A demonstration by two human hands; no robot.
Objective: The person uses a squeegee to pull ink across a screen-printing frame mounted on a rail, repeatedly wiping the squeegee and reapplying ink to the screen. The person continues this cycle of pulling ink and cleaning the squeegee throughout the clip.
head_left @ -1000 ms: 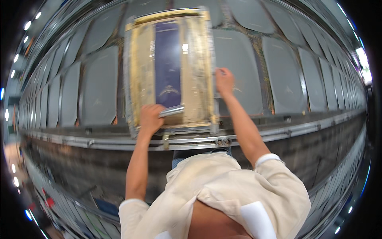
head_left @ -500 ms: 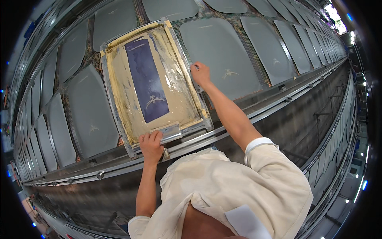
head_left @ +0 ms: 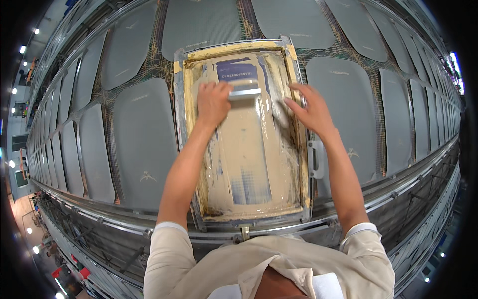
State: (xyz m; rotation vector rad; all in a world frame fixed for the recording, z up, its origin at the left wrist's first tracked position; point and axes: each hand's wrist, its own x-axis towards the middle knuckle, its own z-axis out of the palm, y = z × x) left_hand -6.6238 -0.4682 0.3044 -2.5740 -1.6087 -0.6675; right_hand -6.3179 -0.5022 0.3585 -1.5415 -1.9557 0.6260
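A screen-printing frame with a metal rim and yellowish taped edges lies in front of me. Beige ink is spread over most of its mesh. Bare blue mesh shows at the far end, and a thinly coated blue patch at the near end. My left hand is closed around a squeegee with a metal edge, on the far part of the mesh. Over the frame's right side, my right hand is open, thumb and fingers apart, holding nothing visible. A pale handle sits on the frame's right edge.
Rows of flat grey panels with rounded corners lie on the long table to both sides and beyond the frame. Along the table's near edge runs a metal rail, with a small block at the frame's near end.
The squeegee in my left hand has gone from the near end to the far part, and beige ink now covers most of the blue strip. My right hand has opened, off the frame's edge.
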